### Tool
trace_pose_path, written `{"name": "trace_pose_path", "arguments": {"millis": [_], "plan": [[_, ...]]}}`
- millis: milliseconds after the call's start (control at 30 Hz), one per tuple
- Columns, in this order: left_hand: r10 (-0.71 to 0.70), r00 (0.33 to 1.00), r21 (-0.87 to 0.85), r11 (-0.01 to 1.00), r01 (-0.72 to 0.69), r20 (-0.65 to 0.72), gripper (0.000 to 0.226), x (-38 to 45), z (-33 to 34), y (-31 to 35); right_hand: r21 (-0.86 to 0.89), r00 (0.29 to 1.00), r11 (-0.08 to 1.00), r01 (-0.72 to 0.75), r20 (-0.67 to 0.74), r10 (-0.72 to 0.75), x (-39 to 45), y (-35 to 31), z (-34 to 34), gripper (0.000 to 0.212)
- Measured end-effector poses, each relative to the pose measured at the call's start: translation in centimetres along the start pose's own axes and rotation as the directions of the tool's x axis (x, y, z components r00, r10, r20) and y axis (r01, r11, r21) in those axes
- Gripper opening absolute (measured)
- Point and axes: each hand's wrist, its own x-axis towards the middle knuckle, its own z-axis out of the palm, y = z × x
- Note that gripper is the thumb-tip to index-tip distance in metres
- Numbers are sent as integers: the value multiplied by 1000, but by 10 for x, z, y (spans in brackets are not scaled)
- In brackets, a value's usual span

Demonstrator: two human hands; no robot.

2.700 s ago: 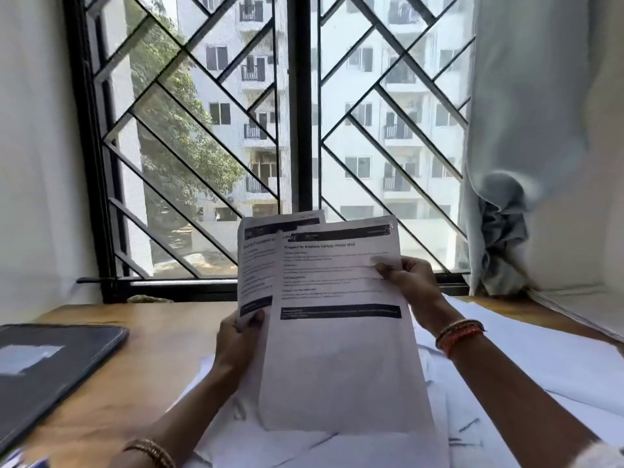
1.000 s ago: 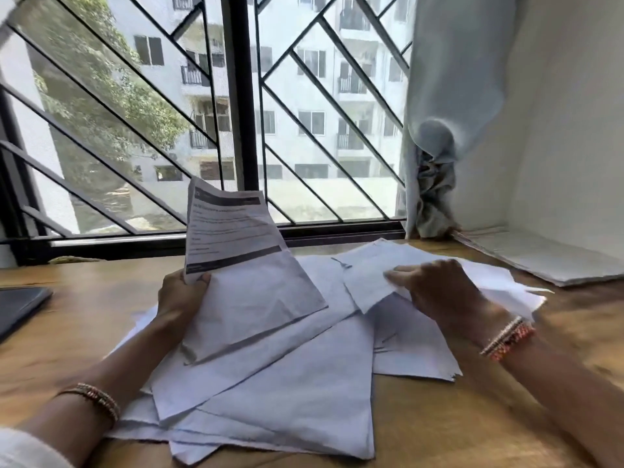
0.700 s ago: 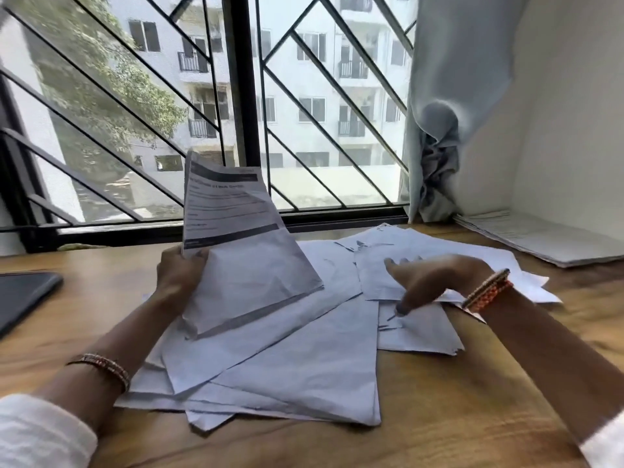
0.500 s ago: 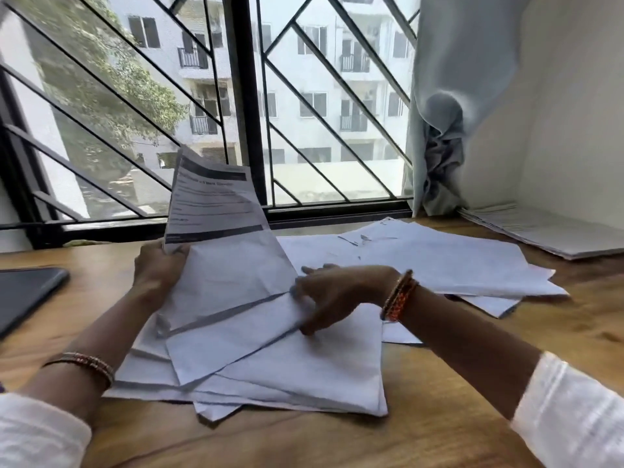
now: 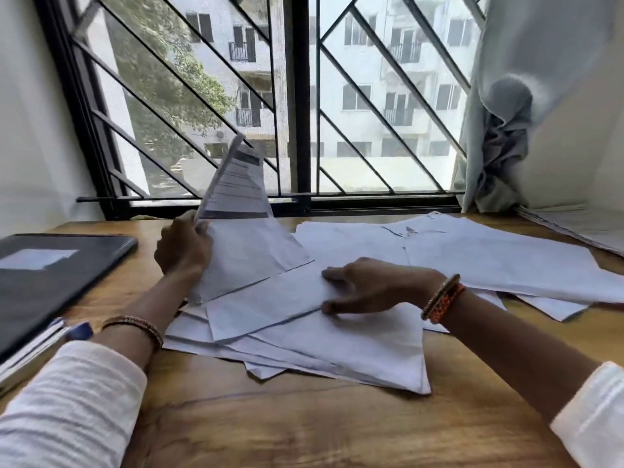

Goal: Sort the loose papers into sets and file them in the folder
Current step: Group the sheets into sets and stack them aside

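Observation:
My left hand [image 5: 184, 246] grips a printed sheet [image 5: 241, 211] by its left edge and holds it upright, tilted, over the heap. A loose heap of white papers [image 5: 354, 342] lies on the wooden table in front of me. My right hand [image 5: 368, 287] lies on the heap and pinches the right edge of a blank-side-up sheet [image 5: 266, 304] between thumb and fingers. More white sheets [image 5: 489, 261] spread to the right behind that hand. The dark folder [image 5: 50, 271] lies shut at the left.
A pen with a blue end [image 5: 72, 332] and some sheets lie by the folder's near edge. A flat stack of papers [image 5: 580, 224] sits at the far right by the wall. A barred window [image 5: 300, 106] and a bunched curtain [image 5: 499, 143] stand behind the table.
My right hand laid its sheet on the right-hand spread, came left across the heap and took hold of another sheet. My left hand's sheet turned more edge-on. The view swung left, showing the folder.

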Motion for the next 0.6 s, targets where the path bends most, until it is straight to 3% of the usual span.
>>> {"name": "trace_pose_path", "arguments": {"millis": [67,167,300,467,600], "plan": [[58,998,86,995,-60,24,29,-6,0,-2,-92,995,996,-1,-96,-7,1,-5,0,54],[69,995,128,989,-78,71,32,-10,-2,-2,-142,991,990,-3,-132,-16,1,-11,-1,51],[105,993,141,984,-111,51,29,-10,-6,-1,24,1000,999,-21,22,20,-6,-11,3,64],[135,988,177,973,-146,77,30,-11,-6,-4,45,988,999,19,-156,-11,-9,-14,5,46],[145,983,186,969,-163,110,31,-12,-2,-1,95,985,995,31,-172,-15,-8,-14,10,54]]}}
